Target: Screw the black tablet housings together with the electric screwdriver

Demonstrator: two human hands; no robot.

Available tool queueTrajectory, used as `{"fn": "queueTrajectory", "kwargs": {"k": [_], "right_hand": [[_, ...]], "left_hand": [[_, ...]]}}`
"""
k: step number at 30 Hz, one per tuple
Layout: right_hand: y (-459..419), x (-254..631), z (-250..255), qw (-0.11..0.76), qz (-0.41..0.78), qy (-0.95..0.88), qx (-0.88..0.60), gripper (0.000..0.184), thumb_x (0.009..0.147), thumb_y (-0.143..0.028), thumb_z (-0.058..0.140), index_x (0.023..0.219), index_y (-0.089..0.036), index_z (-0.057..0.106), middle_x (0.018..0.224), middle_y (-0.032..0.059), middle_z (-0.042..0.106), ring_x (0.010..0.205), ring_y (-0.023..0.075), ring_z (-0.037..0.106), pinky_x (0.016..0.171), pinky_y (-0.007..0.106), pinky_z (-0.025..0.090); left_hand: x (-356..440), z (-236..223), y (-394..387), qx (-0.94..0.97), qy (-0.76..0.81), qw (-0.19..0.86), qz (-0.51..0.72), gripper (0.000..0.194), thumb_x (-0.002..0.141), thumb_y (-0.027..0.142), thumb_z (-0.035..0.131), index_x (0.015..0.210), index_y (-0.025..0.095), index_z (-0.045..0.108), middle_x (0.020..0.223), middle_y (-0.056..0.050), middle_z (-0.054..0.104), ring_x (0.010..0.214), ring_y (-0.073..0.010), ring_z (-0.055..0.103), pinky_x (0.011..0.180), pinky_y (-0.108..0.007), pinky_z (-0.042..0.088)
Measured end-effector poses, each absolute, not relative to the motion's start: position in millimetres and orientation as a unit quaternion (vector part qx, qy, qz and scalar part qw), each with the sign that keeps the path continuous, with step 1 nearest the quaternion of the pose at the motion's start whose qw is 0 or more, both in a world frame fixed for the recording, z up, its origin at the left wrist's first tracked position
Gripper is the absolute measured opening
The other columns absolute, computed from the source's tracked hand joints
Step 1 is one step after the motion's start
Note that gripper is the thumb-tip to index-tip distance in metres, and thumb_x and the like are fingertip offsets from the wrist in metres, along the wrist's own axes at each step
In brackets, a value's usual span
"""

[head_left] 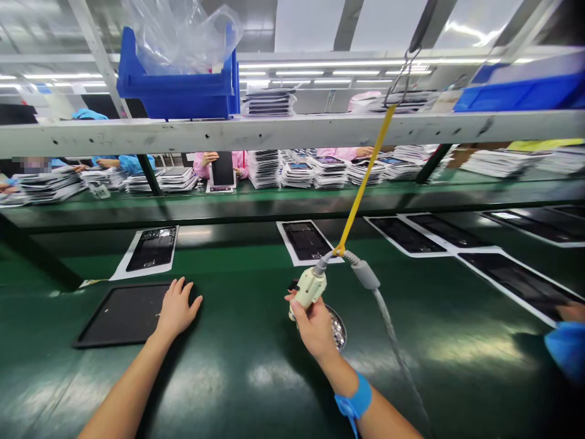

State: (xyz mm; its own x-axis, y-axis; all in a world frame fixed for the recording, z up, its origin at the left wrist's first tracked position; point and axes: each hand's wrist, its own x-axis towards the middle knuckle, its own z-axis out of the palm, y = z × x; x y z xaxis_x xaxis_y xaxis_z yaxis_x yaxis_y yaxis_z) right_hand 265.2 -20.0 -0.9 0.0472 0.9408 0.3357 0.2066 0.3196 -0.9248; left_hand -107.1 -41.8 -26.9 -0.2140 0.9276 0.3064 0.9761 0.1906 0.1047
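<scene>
My right hand (pixel 315 323) is wrapped round a cream electric screwdriver (pixel 311 286), held above the green bench. Its grey cable (pixel 388 323) runs down to the right, and a yellow strap (pixel 365 183) ties its top to a hook overhead. Partly hidden behind my right wrist is a round metal dish (pixel 339 329) of small shiny parts. My left hand (pixel 178 308) lies with fingers spread on the right edge of a flat black tray (pixel 123 314), holding nothing. A blue band (pixel 356 396) circles my right wrist.
Opened tablet bodies on white sheets line the far side, including one at left (pixel 153 249) and one in the middle (pixel 306 239). A co-worker's blue sleeve (pixel 567 350) reaches in at right. A shelf beam (pixel 292 131) crosses above, bearing a blue bin (pixel 178 91).
</scene>
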Motion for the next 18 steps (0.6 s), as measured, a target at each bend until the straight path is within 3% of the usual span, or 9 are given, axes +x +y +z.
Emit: {"fn": "queueTrajectory", "kwargs": {"k": [18], "right_hand": [[-21.0,264.9,1.0,0.541,0.367,-0.592,-0.472,0.041,0.089,-0.056,0.064,0.110,-0.020,0.067,0.099,0.0122,0.079,0.087,0.0259,0.075,0.081,0.039,0.060]], "left_hand": [[-108.1,-25.4,-42.2,-0.628,-0.763,0.096,-0.120,0.051,0.091,0.044,0.055,0.127,0.010,0.069,0.151,-0.020,0.053,0.145,-0.0389,0.042,0.119,-0.050,0.038]]}}
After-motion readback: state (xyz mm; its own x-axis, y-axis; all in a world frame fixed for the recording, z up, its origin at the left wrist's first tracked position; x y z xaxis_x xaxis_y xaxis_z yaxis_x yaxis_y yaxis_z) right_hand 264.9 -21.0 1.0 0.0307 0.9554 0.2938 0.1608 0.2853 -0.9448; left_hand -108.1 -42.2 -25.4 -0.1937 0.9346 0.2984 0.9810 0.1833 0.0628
